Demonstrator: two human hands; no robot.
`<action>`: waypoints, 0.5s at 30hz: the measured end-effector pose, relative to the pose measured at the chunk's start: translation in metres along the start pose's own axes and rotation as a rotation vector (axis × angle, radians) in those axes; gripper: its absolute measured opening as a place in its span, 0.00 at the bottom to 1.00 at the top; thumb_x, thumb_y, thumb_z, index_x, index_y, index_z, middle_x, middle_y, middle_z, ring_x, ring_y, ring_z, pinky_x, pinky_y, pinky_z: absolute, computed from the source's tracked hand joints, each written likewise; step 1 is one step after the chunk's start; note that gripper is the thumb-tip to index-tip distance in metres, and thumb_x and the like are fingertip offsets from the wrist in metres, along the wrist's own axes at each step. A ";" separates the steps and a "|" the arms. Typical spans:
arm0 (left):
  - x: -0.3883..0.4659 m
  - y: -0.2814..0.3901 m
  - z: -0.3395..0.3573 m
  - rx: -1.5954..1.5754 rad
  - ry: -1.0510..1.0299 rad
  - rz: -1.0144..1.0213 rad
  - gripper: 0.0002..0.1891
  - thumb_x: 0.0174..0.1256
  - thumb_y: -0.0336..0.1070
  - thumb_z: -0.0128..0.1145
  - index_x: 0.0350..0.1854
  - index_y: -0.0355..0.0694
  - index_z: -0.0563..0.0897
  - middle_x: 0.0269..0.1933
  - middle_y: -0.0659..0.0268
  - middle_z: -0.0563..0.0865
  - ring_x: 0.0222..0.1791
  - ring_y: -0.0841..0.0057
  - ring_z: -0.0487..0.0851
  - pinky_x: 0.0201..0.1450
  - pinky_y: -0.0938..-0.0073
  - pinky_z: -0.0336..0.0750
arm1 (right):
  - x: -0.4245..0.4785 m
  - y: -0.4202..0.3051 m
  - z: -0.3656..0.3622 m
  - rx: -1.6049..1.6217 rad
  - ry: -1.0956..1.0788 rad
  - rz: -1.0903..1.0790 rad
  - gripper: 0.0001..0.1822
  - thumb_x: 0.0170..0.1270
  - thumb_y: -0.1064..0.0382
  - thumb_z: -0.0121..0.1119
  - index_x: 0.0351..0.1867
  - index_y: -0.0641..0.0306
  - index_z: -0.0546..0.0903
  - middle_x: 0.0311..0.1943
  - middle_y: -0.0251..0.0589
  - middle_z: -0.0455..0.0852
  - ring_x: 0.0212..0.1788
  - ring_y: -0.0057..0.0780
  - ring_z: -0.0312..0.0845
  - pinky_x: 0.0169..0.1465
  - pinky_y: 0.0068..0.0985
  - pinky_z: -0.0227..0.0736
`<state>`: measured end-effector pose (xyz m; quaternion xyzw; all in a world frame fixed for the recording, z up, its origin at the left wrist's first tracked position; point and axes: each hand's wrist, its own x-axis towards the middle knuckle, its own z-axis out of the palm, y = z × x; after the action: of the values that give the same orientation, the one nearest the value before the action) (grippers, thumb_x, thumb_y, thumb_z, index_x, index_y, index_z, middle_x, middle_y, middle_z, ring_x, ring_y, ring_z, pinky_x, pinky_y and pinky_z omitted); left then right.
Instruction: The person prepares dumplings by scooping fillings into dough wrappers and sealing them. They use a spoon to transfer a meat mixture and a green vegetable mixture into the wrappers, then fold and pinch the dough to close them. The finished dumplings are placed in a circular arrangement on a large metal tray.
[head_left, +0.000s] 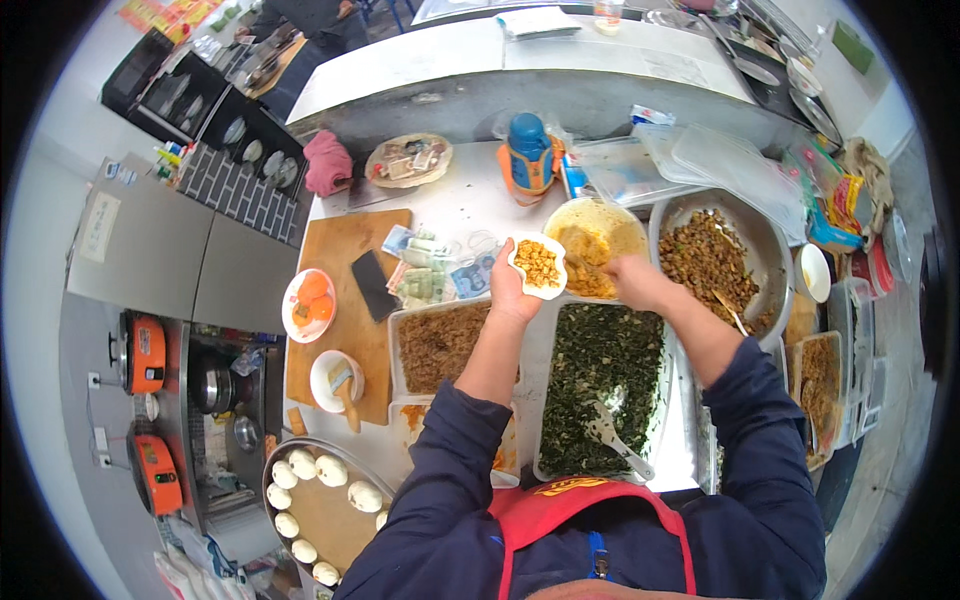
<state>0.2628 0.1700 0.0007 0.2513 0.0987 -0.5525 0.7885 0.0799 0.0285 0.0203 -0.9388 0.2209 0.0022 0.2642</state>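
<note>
My left hand (513, 283) cups a round dough wrapper (561, 279) with wavy edges. Diced yellow-brown filling (536, 262) sits in its middle. Over the rim of a round tub (626, 217) of yellowish filling, my right hand (637, 282) is closed around what looks like a utensil, mostly hidden by the fingers and the filling. Below both hands lies a rectangular tub of chopped dark greens (600, 367) with a white slotted spoon (619, 442) in it. Right of my right hand, a steel basin (776, 300) holds brown diced filling (705, 262) and a spoon.
Left are a wooden board (330, 232), phone (375, 285), banknotes (424, 281), a bowl with a brush (337, 382) and an orange-filled bowl (309, 306). A round tray (337, 517) bears several buns. A blue-capped bottle (529, 154) and plastic lids (697, 154) stand behind. Another person (315, 37) is beyond the counter.
</note>
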 end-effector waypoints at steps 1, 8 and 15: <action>-0.001 0.004 -0.006 -0.004 0.014 0.017 0.22 0.75 0.50 0.40 0.57 0.37 0.73 0.55 0.57 0.81 0.53 0.59 0.81 0.57 0.56 0.75 | -0.006 -0.003 -0.008 0.022 -0.072 -0.043 0.08 0.58 0.70 0.53 0.33 0.70 0.82 0.30 0.59 0.83 0.38 0.57 0.79 0.44 0.44 0.74; 0.000 -0.001 -0.017 -0.022 0.039 0.029 0.22 0.75 0.50 0.39 0.57 0.36 0.73 0.56 0.57 0.81 0.54 0.59 0.81 0.57 0.55 0.75 | -0.028 -0.002 -0.026 -0.247 -0.126 0.207 0.08 0.50 0.75 0.52 0.28 0.70 0.82 0.30 0.60 0.83 0.38 0.56 0.80 0.44 0.42 0.75; 0.005 -0.007 -0.017 0.029 0.035 0.038 0.24 0.75 0.52 0.38 0.57 0.36 0.73 0.57 0.55 0.80 0.55 0.57 0.80 0.60 0.54 0.74 | -0.021 0.002 0.010 -0.056 -0.215 -0.037 0.09 0.53 0.73 0.50 0.27 0.73 0.82 0.25 0.55 0.83 0.29 0.49 0.81 0.36 0.38 0.74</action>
<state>0.2597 0.1727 -0.0180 0.2742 0.0994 -0.5345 0.7933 0.0610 0.0405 0.0133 -0.9441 0.1738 0.1042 0.2599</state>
